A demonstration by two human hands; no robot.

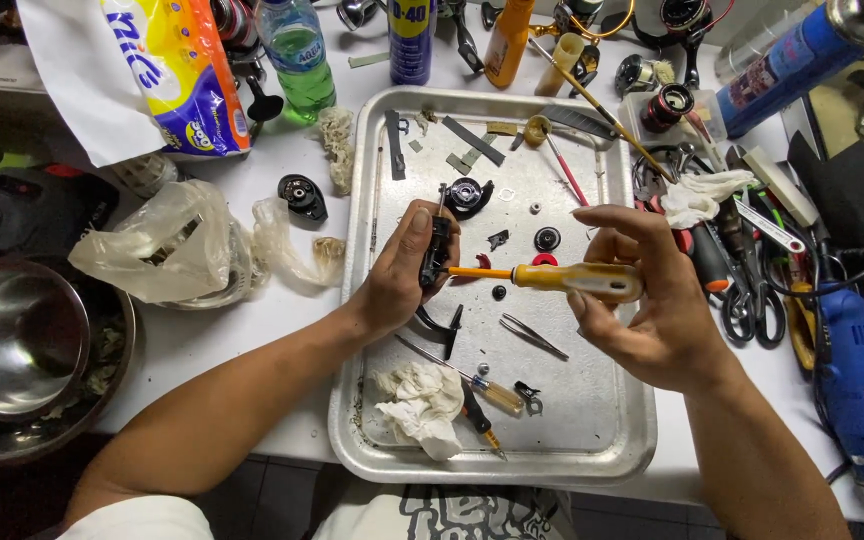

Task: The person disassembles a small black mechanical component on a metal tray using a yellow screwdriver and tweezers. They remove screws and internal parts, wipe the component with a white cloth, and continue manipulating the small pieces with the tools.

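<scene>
1. The small black part (pixel 436 250) sits over the middle of the metal tray (pixel 592 440), pinched upright in the left hand (pixel 402 275), thumb on its near face and fingers curled round the back.
2. The right hand (pixel 642 310) grasps the screwdriver (pixel 552 278) by its yellow handle, fingers loosely wrapped and the forefinger stretched along the top; the orange shaft points to 9 o'clock and its tip meets the black part (whether it is seated in a screw I cannot tell, the thumb hides it).
3. Judging from how things lie, the stripping-down looks well advanced: loose pieces are already spread on the tray, with a round black spool (pixel 466 195) at 12 o'clock of the part and a black disc (pixel 547 238) and red washer (pixel 544 260) at 2 o'clock.
4. At 5 o'clock lie tweezers (pixel 532 335); at 6 o'clock a crumpled rag (pixel 422 405) and a second small screwdriver (pixel 482 390) (neither in use now).
5. What seems left is the part in hand, not yet opened up, and nothing on the tray looks reassembled.
6. Beyond the tray, at 9 o'clock, stand a crumpled plastic bag (pixel 162 245) and a steel bowl (pixel 17 340); at 3 o'clock scissors (pixel 752 300) and a blue drill (pixel 852 380); at 12 o'clock a green bottle (pixel 297 55).
</scene>
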